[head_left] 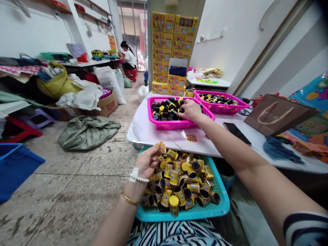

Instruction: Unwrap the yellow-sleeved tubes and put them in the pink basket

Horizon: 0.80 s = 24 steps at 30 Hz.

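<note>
My left hand point(148, 160), closed in a pinch, holds a small yellow printed label point(161, 148) over the left back edge of a teal basket point(224, 205). In that basket lie several short cylinders wrapped in yellow printed labels point(174, 177), some with yellow ends and some showing black ends. My right hand point(191, 110) reaches into a pink basket point(166, 126) of small black cylinders with yellow parts point(170, 114). Its fingers are closed around one of these cylinders, partly hidden by the hand. Another flat printed label point(191, 138) lies on the white table point(138, 131).
A second pink basket point(228, 108) of black and yellow cylinders stands behind. To the right are a phone point(237, 133) and a brown paper bag point(279, 114). Yellow printed boxes point(164, 41) are stacked at the back. A person point(128, 58) sits far off; a green sack point(88, 133) lies on the floor.
</note>
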### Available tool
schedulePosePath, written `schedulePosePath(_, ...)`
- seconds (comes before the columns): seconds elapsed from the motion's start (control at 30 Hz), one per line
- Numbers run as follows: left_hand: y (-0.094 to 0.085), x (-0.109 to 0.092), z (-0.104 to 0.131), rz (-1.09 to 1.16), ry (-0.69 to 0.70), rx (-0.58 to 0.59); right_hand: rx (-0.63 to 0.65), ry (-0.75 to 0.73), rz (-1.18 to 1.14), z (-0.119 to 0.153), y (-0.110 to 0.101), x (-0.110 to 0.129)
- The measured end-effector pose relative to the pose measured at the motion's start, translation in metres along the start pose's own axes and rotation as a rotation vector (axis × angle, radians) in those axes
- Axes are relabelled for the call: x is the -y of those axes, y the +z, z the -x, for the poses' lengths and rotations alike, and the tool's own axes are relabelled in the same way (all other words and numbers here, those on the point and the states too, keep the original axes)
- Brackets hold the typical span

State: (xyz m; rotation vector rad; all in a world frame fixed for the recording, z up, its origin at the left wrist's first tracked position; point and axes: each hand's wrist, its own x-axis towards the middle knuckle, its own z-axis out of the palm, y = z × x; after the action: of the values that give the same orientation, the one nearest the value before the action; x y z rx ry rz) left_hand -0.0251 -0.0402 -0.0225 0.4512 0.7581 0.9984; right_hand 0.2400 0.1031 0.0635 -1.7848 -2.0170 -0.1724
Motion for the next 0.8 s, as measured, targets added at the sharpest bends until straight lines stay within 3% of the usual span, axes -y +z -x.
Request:
schedulePosePath(0.17,0.006,0.006,0.001,0.030,-0.013,0.011,-0.112,0.084,-0.348,0.020,-0.023,-0.001)
schedulePosePath(0.33,0.010,0.007,-0.003,0.043,-0.013,-0.008,-0.135,0.014,-0.928,0.091,-0.025,0.024)
schedulePosePath(0.47,0.013,0.010,-0.003,0.059,-0.011,-0.020,-0.079,-0.002,-0.735,0.142,0.004,0.042)
schedulePosePath(0.53,0.014,0.011,-0.001,0.065,-0.018,-0.025,-0.071,0.029,-0.644,0.154,0.016,0.045)
schedulePosePath(0.6,0.014,0.011,0.001,0.072,-0.031,-0.029,-0.061,0.064,-0.698,0.159,0.019,0.045)
schedulePosePath(0.8,0.016,0.011,0.002,0.121,-0.089,-0.015,0.104,0.205,-1.382,0.170,0.002,0.058)
